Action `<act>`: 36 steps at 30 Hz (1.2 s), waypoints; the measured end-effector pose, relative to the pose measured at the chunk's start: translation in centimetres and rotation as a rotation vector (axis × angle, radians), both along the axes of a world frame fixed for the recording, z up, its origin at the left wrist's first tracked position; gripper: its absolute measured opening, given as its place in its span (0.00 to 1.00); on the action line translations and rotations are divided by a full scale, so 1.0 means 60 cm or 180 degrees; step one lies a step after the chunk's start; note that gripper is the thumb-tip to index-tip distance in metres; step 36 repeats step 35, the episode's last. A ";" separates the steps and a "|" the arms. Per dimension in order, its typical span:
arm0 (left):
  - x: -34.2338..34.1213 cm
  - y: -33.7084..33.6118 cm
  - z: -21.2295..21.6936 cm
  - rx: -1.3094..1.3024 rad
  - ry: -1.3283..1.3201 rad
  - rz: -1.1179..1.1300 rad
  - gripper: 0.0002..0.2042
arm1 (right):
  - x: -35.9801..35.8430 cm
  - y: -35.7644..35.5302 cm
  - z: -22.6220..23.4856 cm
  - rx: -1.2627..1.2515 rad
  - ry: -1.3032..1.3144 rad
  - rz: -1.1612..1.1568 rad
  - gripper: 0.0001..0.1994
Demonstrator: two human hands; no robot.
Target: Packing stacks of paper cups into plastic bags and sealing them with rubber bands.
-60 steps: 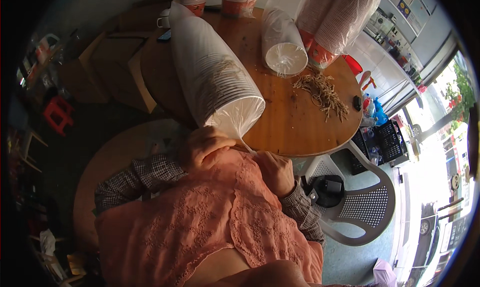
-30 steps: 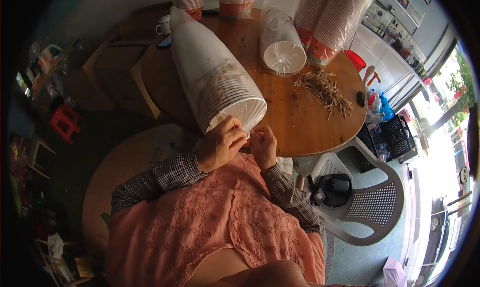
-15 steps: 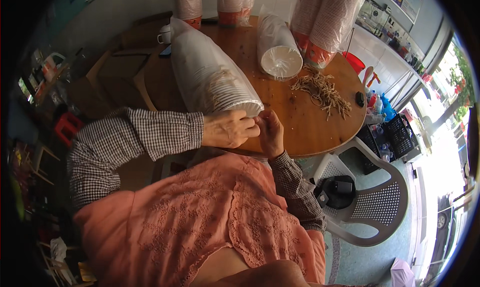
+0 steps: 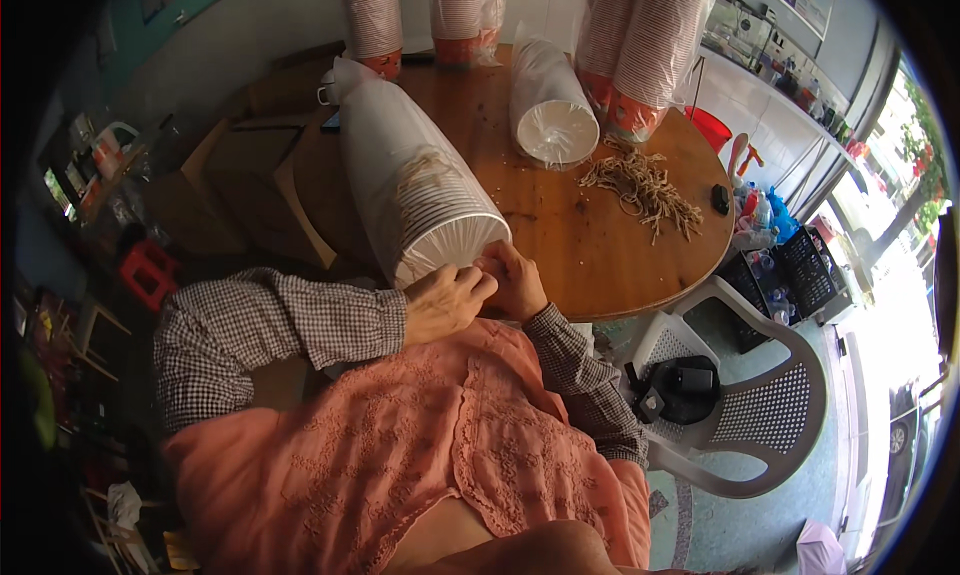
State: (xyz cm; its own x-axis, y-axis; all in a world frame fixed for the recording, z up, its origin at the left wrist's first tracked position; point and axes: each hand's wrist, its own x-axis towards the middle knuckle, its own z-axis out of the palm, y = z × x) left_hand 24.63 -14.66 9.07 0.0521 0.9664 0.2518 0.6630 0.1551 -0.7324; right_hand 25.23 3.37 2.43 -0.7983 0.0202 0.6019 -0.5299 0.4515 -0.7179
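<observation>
A long stack of nested white paper buckets lies on its side in a clear plastic bag, its near end facing me at the table edge. The plastic stretches in creases over the open mouth of the nearest bucket. My left hand and my right hand are close together in front of that mouth, fingers closed on the bag's gathered end. The exact pinch is partly hidden by my knuckles. Several tan strings lie across the top of the bagged stack.
On the wooden table are a pile of tan strings, a shorter bagged bucket stack and tall bagged red-and-white stacks. A white mug stands at the far left. A grey plastic chair holds a black bag.
Both hands have moved left and nearer to me with the bag's end. The stack's mouth has turned more toward me, showing the plastic drawn over it.
</observation>
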 end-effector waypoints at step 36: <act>-0.058 -0.185 -0.066 0.1587 -0.2502 -0.0220 0.08 | -0.031 -0.128 0.045 0.2012 0.1473 0.0195 0.06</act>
